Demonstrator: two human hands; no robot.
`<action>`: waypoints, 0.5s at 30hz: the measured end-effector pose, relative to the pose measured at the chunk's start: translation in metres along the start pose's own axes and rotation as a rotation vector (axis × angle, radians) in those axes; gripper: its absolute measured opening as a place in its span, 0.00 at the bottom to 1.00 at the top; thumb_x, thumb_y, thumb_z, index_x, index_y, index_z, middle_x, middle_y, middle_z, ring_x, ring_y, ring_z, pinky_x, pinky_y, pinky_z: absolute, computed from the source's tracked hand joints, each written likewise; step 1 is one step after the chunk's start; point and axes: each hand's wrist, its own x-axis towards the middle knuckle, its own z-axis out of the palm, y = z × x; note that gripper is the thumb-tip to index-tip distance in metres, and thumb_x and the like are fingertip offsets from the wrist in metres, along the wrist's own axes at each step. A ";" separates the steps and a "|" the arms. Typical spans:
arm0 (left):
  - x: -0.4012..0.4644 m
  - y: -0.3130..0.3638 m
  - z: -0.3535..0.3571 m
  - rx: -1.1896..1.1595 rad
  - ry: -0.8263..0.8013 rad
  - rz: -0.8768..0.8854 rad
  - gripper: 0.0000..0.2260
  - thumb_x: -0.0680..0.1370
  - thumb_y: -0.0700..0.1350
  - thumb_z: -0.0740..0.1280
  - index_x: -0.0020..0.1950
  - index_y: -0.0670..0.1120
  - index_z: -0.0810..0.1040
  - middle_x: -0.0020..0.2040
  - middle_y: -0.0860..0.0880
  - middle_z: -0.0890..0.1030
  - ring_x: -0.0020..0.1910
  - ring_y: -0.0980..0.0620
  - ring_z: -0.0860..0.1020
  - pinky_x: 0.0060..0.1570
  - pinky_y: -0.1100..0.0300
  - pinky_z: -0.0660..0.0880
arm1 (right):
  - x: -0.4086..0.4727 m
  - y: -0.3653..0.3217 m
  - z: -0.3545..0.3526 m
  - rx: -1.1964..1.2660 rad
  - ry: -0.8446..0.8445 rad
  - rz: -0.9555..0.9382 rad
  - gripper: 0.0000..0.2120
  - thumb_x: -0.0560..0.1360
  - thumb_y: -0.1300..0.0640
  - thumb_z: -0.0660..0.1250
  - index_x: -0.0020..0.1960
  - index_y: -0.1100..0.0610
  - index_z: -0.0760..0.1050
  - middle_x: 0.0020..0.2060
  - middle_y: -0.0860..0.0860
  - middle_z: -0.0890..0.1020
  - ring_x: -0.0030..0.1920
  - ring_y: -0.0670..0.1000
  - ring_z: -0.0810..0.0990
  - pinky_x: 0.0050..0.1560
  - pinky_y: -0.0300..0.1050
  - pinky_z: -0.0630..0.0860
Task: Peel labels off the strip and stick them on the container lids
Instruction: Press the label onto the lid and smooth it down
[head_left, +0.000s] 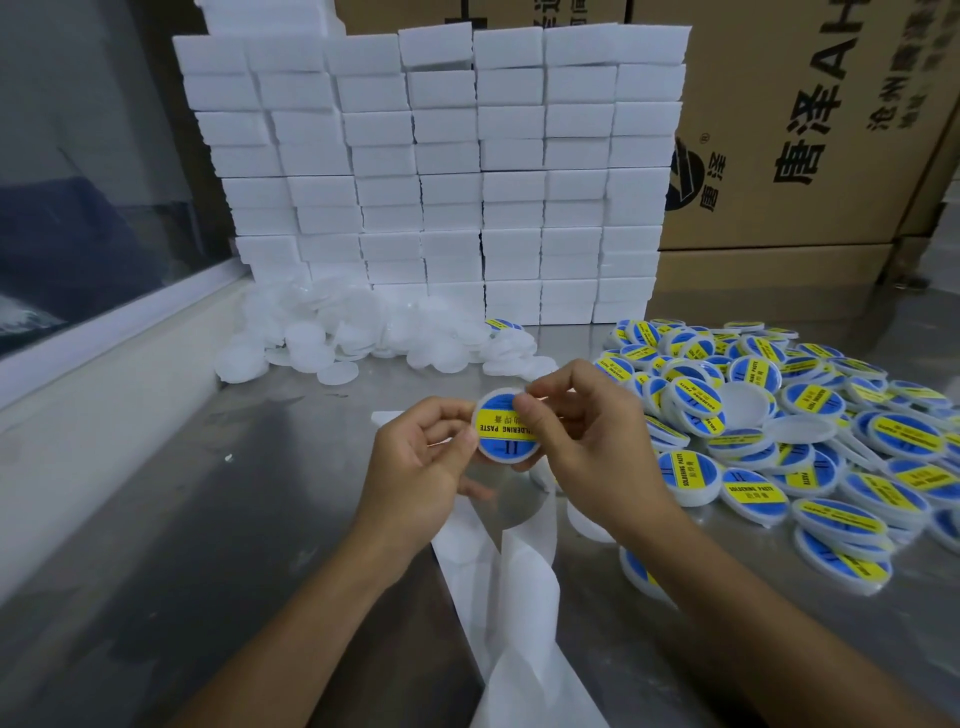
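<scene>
Nearest, a white backing strip (514, 597) trails in loose folds over the steel surface (218, 519) between the two forearms, and the part in view carries no labels. Just above it the left hand (415, 467) pinches the rim of a white lid (501, 426) with curled fingers, holding it tilted up off the surface, while the right hand (587, 431) has its thumb and forefinger closed on the lid's upper right edge, pressing on the blue and yellow label (498, 423) that reads "soldering paste". That label already sits fairly centred on the lid, so the step in hand looks like the smoothing-down — the sticking itself seems all but done. What comes next, by my reading, is to rub the covered right edge flat, drop this lid onto the pile of labelled lids (810, 441) spread out to the right, take a blank one and find the next label on the strip; that calls for a clean lift of the label's edge so it does not curl or stick to itself. A few bare lids lie among the labelled pile, one turned hollow side up. Farther back and to the left is the heap of unlabelled white lids (374, 332), well apart from the hands. Behind it rises a wall of stacked white blocks (441, 171) — foam, perhaps — with printed cardboard cartons (810, 130) at the far right.
</scene>
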 end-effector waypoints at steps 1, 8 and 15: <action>0.000 0.000 0.001 -0.024 0.020 -0.008 0.10 0.78 0.35 0.65 0.47 0.50 0.80 0.41 0.51 0.85 0.40 0.50 0.85 0.30 0.57 0.81 | 0.000 0.000 -0.001 -0.010 -0.044 -0.004 0.06 0.74 0.61 0.72 0.47 0.55 0.76 0.37 0.54 0.84 0.35 0.52 0.84 0.34 0.47 0.82; 0.006 0.002 -0.006 -0.098 0.090 -0.009 0.12 0.79 0.32 0.63 0.46 0.47 0.80 0.38 0.50 0.86 0.33 0.49 0.84 0.30 0.59 0.80 | 0.000 0.000 0.005 0.063 -0.177 0.087 0.21 0.67 0.66 0.77 0.53 0.46 0.78 0.40 0.57 0.84 0.34 0.56 0.83 0.37 0.47 0.81; 0.002 0.003 0.000 0.004 0.012 0.046 0.12 0.78 0.31 0.64 0.46 0.47 0.80 0.38 0.53 0.85 0.34 0.50 0.84 0.29 0.59 0.80 | 0.003 -0.008 -0.005 0.115 -0.066 0.098 0.03 0.72 0.59 0.74 0.41 0.57 0.80 0.30 0.54 0.84 0.29 0.52 0.83 0.25 0.40 0.75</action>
